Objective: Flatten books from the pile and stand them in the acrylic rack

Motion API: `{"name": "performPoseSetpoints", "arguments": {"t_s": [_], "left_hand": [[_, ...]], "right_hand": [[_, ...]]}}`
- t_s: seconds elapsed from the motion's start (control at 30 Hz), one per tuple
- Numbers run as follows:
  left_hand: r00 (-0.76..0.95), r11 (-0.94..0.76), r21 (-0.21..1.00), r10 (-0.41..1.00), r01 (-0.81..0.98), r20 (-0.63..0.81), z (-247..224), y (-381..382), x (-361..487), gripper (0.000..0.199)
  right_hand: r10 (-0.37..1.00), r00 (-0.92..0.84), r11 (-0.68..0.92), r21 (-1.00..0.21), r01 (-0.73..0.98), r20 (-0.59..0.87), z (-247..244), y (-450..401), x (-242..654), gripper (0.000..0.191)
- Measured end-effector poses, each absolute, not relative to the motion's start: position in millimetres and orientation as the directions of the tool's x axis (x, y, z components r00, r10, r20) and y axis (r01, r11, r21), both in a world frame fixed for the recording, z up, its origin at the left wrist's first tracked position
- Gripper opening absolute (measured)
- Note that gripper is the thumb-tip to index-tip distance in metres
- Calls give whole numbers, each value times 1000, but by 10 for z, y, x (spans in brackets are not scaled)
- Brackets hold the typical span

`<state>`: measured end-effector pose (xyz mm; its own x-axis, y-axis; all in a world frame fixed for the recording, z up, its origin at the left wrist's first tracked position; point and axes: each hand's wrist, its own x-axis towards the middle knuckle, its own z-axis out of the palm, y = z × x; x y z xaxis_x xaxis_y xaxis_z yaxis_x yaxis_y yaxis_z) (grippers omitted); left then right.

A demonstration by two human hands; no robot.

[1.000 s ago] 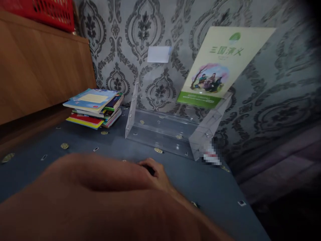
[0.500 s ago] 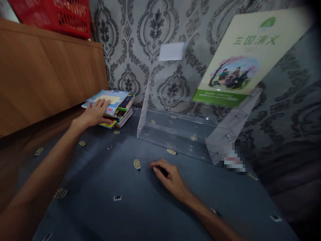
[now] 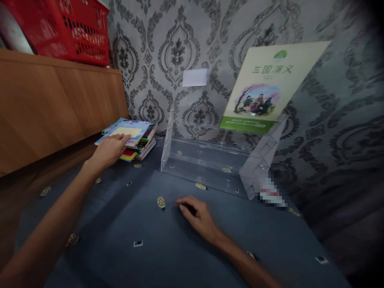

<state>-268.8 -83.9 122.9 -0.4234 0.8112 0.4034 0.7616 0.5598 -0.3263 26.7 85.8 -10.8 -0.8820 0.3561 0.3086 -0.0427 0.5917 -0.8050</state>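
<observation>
Left hand (image 3: 110,152) sits on top book (image 3: 132,130) of stack (image 3: 146,149), far-left corner of table (image 3: 168,250), can't tell if gripping; right hand (image 3: 206,219) loosely curled, empty, nearer than clear rack (image 3: 249,176).

Basket (image 3: 81,38): upper left of the frame, on the cabinet (image 3: 60,108)
Cabinet: left side, near the book stack (image 3: 136,128)
Book stack: left of centre, on the worktop (image 3: 114,244), left of the rack (image 3: 207,174)
Left hand (image 3: 111,150): on the stack's near edge
Rack: right of centre, before the wall (image 3: 180,44)
Book (image 3: 261,88): upper right, in the rack's right part
Right hand (image 3: 198,216): lower middle, before the rack
</observation>
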Motion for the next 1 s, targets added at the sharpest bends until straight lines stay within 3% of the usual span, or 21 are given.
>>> {"name": "performPoseSetpoints", "arguments": {"t_s": [0.17,0.27,0.37,0.47,0.53,0.63,0.77,1.0], "left_hand": [[-407,554,-379,820,741,403,1161,-867,-2237,40],[-393,531,-372,834,761,387,1056,-878,-1926,36],[-416,508,-372,858,777,302,877,-897,-1535,40],[-361,393,-366,919,843,155,616,-941,-1060,40],[-248,235,-356,969,904,10,432,-1001,-747,37],[-69,52,-402,997,914,-27,244,-1119,-403,39],[90,-46,-430,993,902,83,226,-1193,-244,38],[377,-262,-390,890,883,254,272,-1092,4,37]], "right_hand": [[389,-892,493,-870,-10,230,-102,875,276,25],[379,-909,338,-940,-41,175,-78,866,256,31],[308,-948,-8,-997,-83,76,-52,810,187,45],[238,-970,-387,-921,-50,-48,-55,737,102,58],[245,-963,-502,-864,-28,-111,-68,702,76,62],[294,-942,-508,-861,-12,-160,-82,682,110,60],[377,-917,-405,-914,-33,-134,-85,706,224,54],[706,-706,-153,-984,-91,-44,-154,1062,551,39]]}}
